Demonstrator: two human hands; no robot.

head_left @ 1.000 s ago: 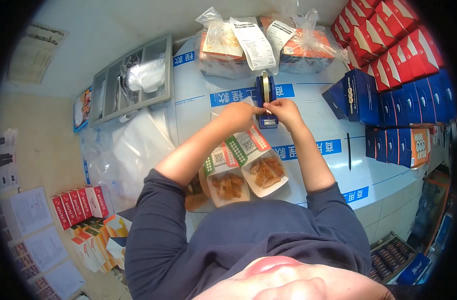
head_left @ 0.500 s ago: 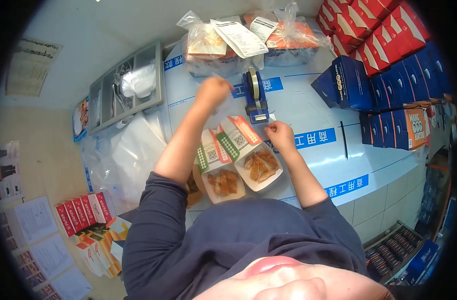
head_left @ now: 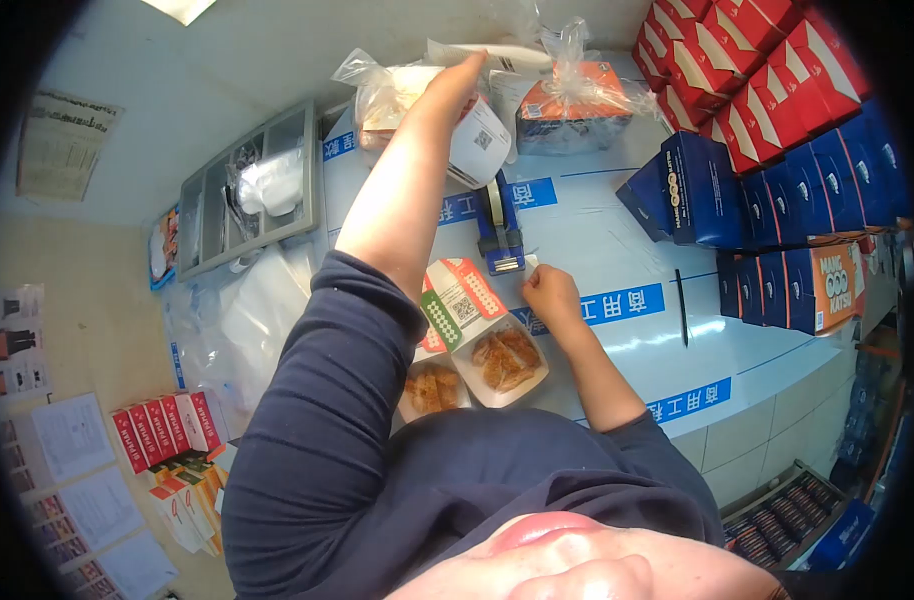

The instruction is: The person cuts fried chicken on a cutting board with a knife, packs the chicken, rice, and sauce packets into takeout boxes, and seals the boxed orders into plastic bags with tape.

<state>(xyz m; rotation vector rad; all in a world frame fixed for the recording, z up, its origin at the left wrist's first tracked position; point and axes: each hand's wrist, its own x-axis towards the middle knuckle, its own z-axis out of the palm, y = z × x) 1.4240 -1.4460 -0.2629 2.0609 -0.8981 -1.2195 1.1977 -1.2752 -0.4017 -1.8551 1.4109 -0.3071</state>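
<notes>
My left hand [head_left: 457, 88] reaches to the back, with its fingers closed at a long printed receipt [head_left: 480, 145] over a box in a clear plastic bag [head_left: 379, 112]. Its fingertips are partly hidden. My right hand [head_left: 552, 293] is closed in a pinch beside the blue tape dispenser [head_left: 500, 230]. A small pale piece [head_left: 531, 263] shows at its fingertips, too small to name. Between my arms stand open paper food boxes [head_left: 469, 292] holding browned, fried-looking pieces [head_left: 505, 360]. My left forearm and sleeve cover part of them.
A second bagged orange box [head_left: 582, 95] stands at the back. Stacked red boxes [head_left: 792, 90] and blue boxes [head_left: 707, 185] fill the right side. A black stick [head_left: 682, 308] lies on the table. At left are a grey divided tray [head_left: 312, 165] and plastic bags [head_left: 262, 300].
My left hand has moved up and away, from left of the tape dispenser to the receipt, which is now bent and shifted. My right hand remains near the dispenser. The view has shifted slightly.
</notes>
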